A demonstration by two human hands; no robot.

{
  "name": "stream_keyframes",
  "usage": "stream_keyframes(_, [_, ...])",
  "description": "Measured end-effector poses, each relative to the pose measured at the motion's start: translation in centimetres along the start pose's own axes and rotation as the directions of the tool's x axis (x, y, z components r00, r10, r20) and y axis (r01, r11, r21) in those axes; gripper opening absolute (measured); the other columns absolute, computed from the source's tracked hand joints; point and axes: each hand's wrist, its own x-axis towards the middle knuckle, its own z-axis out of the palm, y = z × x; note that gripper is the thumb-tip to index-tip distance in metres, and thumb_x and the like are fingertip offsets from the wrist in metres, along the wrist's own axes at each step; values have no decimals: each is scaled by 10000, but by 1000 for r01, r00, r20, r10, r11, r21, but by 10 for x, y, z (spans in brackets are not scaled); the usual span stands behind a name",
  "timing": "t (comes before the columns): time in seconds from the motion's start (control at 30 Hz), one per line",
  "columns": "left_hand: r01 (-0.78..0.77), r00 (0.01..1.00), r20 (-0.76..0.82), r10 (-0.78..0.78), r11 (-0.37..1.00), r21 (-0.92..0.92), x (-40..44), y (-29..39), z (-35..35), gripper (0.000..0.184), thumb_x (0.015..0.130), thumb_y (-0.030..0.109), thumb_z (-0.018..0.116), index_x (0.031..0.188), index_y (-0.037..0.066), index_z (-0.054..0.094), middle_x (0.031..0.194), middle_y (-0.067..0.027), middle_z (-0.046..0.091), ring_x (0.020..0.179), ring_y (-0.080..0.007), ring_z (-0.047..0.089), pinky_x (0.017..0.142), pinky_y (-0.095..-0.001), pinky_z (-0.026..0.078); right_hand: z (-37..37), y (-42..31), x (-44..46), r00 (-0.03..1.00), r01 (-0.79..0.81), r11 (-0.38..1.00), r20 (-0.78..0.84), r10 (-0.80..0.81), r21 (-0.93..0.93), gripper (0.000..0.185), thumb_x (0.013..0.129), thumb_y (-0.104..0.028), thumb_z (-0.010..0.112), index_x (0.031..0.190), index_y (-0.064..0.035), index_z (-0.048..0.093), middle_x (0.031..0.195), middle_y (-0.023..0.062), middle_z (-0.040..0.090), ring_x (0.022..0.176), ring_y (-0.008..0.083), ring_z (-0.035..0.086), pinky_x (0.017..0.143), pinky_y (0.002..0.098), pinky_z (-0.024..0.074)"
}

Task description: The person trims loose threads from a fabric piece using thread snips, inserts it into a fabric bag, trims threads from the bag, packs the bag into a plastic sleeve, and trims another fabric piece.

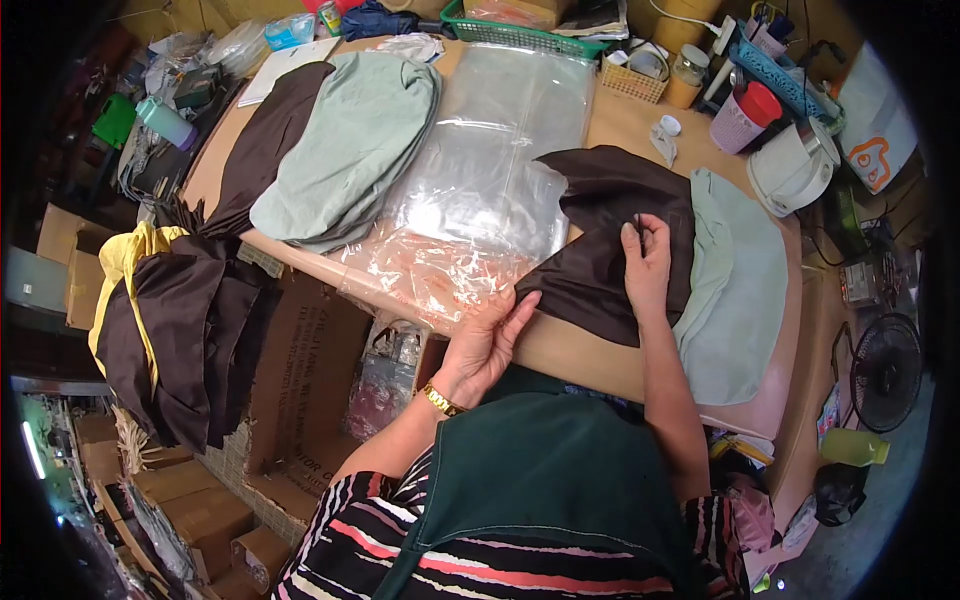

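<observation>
A dark brown cloth piece [600,215] lies across the front right of the table. My left hand [492,328] pinches its lower left corner at the table's front edge, thumb against fingers. Over the right part of the cloth, my right hand [650,262] is closed in a pinch; a tiny dark bit shows at the fingertips, too small to tell thread from fold. Pale green cloth pieces [745,310] lie just right of the brown one. To its left is a stack of clear plastic bags [505,130], with crumpled clear plastic [430,275] in front.
Pale green cloths [350,145] and dark brown cloths [265,140] are piled at the table's left. Beside that edge hangs a dark bundle with a yellow strip [180,330]. A green basket [520,32], a pink cup [735,125] and a white appliance [793,168] line the back.
</observation>
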Motion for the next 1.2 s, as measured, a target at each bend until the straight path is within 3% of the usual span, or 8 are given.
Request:
stream_keyframes(0.07, [1, 1000, 30, 0, 999, -44, -5, 5, 8, 195, 967, 66, 492, 1091, -85, 500, 1134, -190, 566, 1103, -315, 591, 937, -325, 548, -4, -27, -4, 998, -55, 993, 25, 57, -101, 191, 919, -206, 632, 981, -33, 581, 829, 25, 550, 739, 104, 509, 656, 245, 420])
stream_keyframes(0.2, [6, 977, 211, 12, 996, -84, -6, 12, 15, 154, 970, 68, 479, 1012, -75, 515, 1187, -263, 545, 1169, -356, 545, 969, -362, 526, 2, -115, -29, 893, 423, 787, 354, -278, -449, 230, 778, -163, 723, 984, -95, 648, 856, 52, 539, 711, 229, 566, 629, 315, 445])
stream_keyframes(0.4, [-46, 927, 372, 40, 999, 6, -4, 11, 27, 140, 974, 113, 490, 924, -12, 527, 1237, -340, 507, 1179, -323, 549, 961, -371, 520, 9, -138, -44, 696, 718, 508, 479, -535, -476, 251, 682, -186, 760, 906, -113, 675, 772, -5, 496, 614, 156, 523, 546, 301, 355])
stream_keyframes(0.57, [-155, 863, 493, 110, 987, 51, 1, 4, 26, 157, 990, 118, 465, 875, 13, 490, 1152, -196, 580, 1250, -296, 496, 903, -335, 516, 10, -138, -43, 648, 761, 457, 503, -572, -460, 243, 666, -157, 756, 889, -103, 676, 713, -6, 451, 589, 138, 492, 527, 298, 311])
stream_keyframes(0.73, [-215, 849, 513, 128, 970, 115, -7, 2, 34, 143, 997, 124, 458, 879, 44, 473, 937, -62, 555, 961, -145, 574, 892, -321, 485, 12, -137, -42, 608, 790, 398, 510, -608, -466, 174, 674, -121, 737, 807, -93, 627, 682, 8, 416, 562, 143, 467, 509, 298, 293])
stream_keyframes(0.83, [-225, 863, 490, 124, 962, 152, -7, 0, 33, 137, 998, 131, 462, 884, 56, 468, 865, -30, 507, 795, -92, 498, 846, -299, 477, 13, -137, -43, 601, 795, 399, 513, -613, -456, 167, 689, -110, 721, 749, -91, 567, 680, 17, 415, 555, 152, 469, 501, 300, 302])
stream_keyframes(1.07, [-223, 852, 513, 101, 958, 182, -8, -3, 25, 82, 977, 134, 504, 943, 63, 482, 895, -14, 533, 931, -144, 566, 864, -329, 479, 11, -136, -46, 664, 744, 508, 561, -494, -433, 200, 713, -80, 711, 804, -76, 532, 703, 53, 448, 569, 206, 502, 519, 310, 366])
stream_keyframes(1.2, [-270, 881, 445, 164, 944, 187, -13, -1, 40, 90, 973, 131, 517, 945, 47, 501, 978, -64, 595, 1081, -212, 595, 945, -343, 504, 11, -110, -37, 971, 116, 960, 233, -55, -256, 298, 816, -100, 705, 1050, -46, 529, 903, 58, 510, 780, 141, 540, 653, 278, 456])
